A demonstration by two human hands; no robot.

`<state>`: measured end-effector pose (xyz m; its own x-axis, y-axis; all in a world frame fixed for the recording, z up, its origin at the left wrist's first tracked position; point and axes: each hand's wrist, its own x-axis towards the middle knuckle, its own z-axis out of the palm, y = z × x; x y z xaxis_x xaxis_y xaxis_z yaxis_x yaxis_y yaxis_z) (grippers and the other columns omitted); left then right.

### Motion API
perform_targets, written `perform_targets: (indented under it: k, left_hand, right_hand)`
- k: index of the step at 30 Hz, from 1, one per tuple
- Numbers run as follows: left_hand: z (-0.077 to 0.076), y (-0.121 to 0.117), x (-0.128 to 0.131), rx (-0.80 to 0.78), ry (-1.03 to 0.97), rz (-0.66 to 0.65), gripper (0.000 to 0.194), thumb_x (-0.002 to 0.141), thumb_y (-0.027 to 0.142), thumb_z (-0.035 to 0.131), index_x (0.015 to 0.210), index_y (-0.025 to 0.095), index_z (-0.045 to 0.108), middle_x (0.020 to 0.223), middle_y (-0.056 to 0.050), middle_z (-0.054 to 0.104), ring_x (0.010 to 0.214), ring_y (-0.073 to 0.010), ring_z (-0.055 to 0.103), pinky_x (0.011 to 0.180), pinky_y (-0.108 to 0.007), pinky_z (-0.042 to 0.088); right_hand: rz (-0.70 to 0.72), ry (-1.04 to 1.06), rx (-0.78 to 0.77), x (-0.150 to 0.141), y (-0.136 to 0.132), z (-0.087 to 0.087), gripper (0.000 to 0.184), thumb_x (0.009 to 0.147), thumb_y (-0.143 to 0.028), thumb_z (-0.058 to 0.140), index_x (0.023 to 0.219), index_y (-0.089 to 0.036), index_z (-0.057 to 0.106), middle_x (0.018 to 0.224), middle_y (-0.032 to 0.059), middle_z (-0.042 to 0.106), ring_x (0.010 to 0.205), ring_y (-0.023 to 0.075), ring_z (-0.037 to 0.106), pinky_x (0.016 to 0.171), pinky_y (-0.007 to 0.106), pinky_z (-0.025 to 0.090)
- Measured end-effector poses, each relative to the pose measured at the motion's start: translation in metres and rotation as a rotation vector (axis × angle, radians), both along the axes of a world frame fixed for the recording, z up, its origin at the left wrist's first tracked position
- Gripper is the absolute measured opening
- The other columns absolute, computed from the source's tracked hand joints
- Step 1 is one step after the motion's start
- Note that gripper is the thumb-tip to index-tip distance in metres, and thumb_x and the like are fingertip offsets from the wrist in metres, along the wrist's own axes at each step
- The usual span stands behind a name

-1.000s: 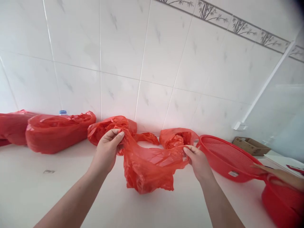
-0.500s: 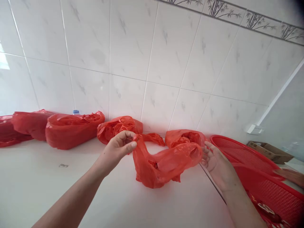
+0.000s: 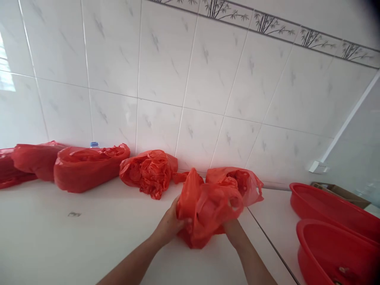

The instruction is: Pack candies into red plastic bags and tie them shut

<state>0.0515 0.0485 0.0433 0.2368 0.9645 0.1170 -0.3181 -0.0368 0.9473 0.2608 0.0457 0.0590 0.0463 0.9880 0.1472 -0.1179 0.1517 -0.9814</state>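
A crumpled red plastic bag (image 3: 204, 213) is between my hands, low over the white table. My left hand (image 3: 172, 221) grips its left side, fingers behind the plastic and thumb in front. My right hand (image 3: 231, 227) reaches up under the bag's right side; its fingers are covered by the plastic, so whether they are closed does not show. Just behind sit another open red bag (image 3: 243, 180) and a small red plastic piece (image 3: 180, 177). Further left lies a bunched red bag (image 3: 151, 170).
Stuffed red bags (image 3: 89, 170) line the tiled wall at left, with a blue bottle cap (image 3: 94, 145) behind. Two red plastic baskets (image 3: 308, 233) stand at right, a cardboard box (image 3: 341, 194) beyond. A dark seam (image 3: 273, 241) crosses the white table (image 3: 89, 245).
Both hands have come closer together, the left moving right and the right moving inward under the plastic. The stretched bag is now bunched and fuller. The view has shifted, and the baskets sit further right.
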Motion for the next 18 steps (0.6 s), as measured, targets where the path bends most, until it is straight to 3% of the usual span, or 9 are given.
perform_targets:
  k: [3, 7, 11, 14, 16, 18]
  left_hand:
    - [-0.008, 0.006, 0.001, -0.139, -0.054, 0.147, 0.026, 0.07, 0.039, 0.073, 0.084, 0.018, 0.064, 0.08, -0.005, 0.07, 0.083, -0.0269, 0.066, 0.076, -0.037, 0.051]
    - [-0.021, 0.01, -0.015, -0.274, -0.186, 0.164, 0.025, 0.079, 0.039, 0.064, 0.094, 0.02, 0.06, 0.084, -0.006, 0.071, 0.08, -0.024, 0.068, 0.072, -0.035, 0.053]
    - [-0.025, 0.012, -0.018, -0.359, -0.295, 0.12, 0.026, 0.078, 0.033, 0.067, 0.097, 0.019, 0.057, 0.086, -0.007, 0.072, 0.081, -0.0241, 0.07, 0.074, -0.035, 0.055]
    - [-0.024, 0.011, -0.017, -0.378, -0.352, 0.028, 0.027, 0.075, 0.027, 0.069, 0.098, 0.016, 0.059, 0.088, -0.01, 0.072, 0.081, -0.0251, 0.07, 0.076, -0.036, 0.055]
    - [-0.024, 0.009, -0.018, -0.39, -0.379, -0.035, 0.028, 0.073, 0.023, 0.071, 0.096, 0.013, 0.06, 0.088, -0.012, 0.072, 0.081, -0.0262, 0.07, 0.076, -0.037, 0.055]
    - [-0.026, 0.008, -0.017, -0.411, -0.401, -0.082, 0.027, 0.073, 0.022, 0.069, 0.095, 0.011, 0.061, 0.088, -0.013, 0.072, 0.081, -0.0276, 0.07, 0.077, -0.04, 0.055]
  right_hand:
    - [0.052, 0.174, -0.005, 0.001, 0.016, -0.007, 0.044, 0.061, -0.04, 0.079, 0.1, -0.024, 0.065, 0.105, 0.0048, 0.069, 0.1, 0.0267, 0.063, 0.088, 0.042, 0.05]
    - [-0.014, 0.462, -0.16, 0.021, 0.023, -0.037, 0.03, 0.064, -0.034, 0.077, 0.09, -0.022, 0.069, 0.096, 0.0028, 0.072, 0.094, 0.0243, 0.065, 0.086, 0.038, 0.052]
    - [0.115, 0.611, -0.318, 0.034, 0.025, -0.057, 0.024, 0.071, -0.034, 0.069, 0.092, -0.021, 0.071, 0.1, 0.0034, 0.072, 0.095, 0.0245, 0.065, 0.085, 0.038, 0.052]
    - [0.185, 0.693, -0.361, 0.033, 0.025, -0.055, 0.014, 0.073, -0.029, 0.068, 0.085, -0.022, 0.07, 0.092, 0.0017, 0.073, 0.085, 0.0215, 0.066, 0.075, 0.034, 0.054]
    - [0.271, 0.765, -0.341, 0.029, 0.023, -0.05, 0.008, 0.074, -0.029, 0.068, 0.071, -0.021, 0.066, 0.075, -0.0004, 0.07, 0.071, 0.017, 0.064, 0.066, 0.029, 0.053]
    - [0.401, 0.834, -0.306, 0.024, 0.019, -0.044, 0.023, 0.074, -0.032, 0.068, 0.059, -0.02, 0.057, 0.06, -0.0023, 0.061, 0.058, 0.0129, 0.057, 0.058, 0.025, 0.049]
